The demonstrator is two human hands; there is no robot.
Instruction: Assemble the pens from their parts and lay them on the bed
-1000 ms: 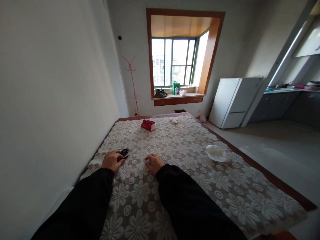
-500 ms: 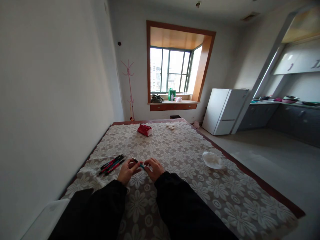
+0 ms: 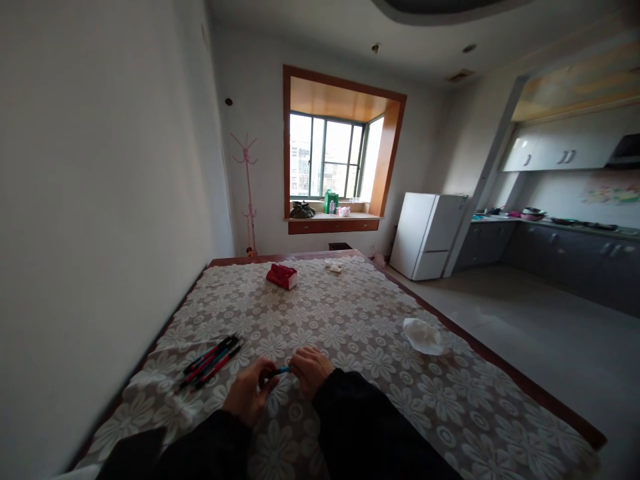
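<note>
A blue and black pen (image 3: pixel 284 370) is held between my two hands, low over the lace tablecloth (image 3: pixel 345 313). My left hand (image 3: pixel 253 390) is closed on its dark end, with thumb and fingertips pinched together. Around the blue end, the fingers of my right hand (image 3: pixel 311 370) are closed, hiding its tip. To the left of my hands lies a bunch of several pens (image 3: pixel 213 363) with black, red and blue barrels, side by side on the cloth.
A red tissue pack (image 3: pixel 282 276) lies toward the table's far end, with a small crumpled white piece (image 3: pixel 333 267) beside it. Farther right sits a white crumpled plastic bag (image 3: pixel 424 336). A wall (image 3: pixel 125 200) borders the table's left side; a white fridge (image 3: pixel 425 237) stands beyond.
The pen has turned from slanting to nearly level, and my right hand has closed further over its blue end. My head view has tilted up and turned slightly right.
</note>
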